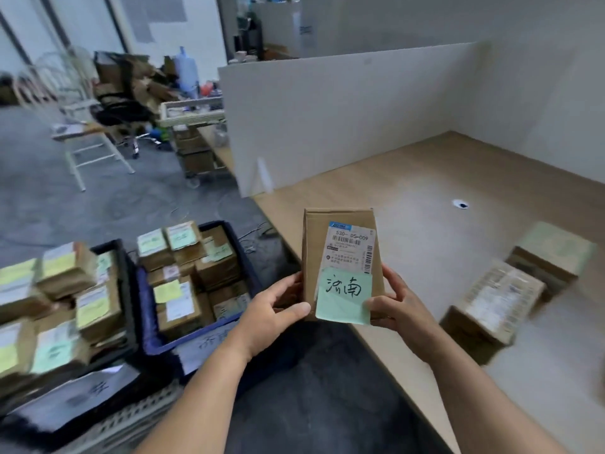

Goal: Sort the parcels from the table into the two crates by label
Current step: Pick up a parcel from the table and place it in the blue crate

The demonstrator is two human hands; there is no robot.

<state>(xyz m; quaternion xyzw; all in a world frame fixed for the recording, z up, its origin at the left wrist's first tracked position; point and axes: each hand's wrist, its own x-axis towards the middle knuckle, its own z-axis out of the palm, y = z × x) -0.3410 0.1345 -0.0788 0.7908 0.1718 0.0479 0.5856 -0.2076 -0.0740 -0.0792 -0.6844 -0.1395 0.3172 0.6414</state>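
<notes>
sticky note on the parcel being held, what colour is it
Pale green, with dark handwriting on it. The sticky note sits low on the held parcel, clearest in the head view.

Wooden table (409, 191) with two cardboard parcels (494, 303)

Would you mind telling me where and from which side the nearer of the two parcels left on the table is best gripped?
Probably across its two long sides, coming from above. The nearer parcel lies flat, label up, on the table, and its top and long sides look free. Its far end sits close to the other parcel, so an end-on grip from there seems cramped.
</notes>
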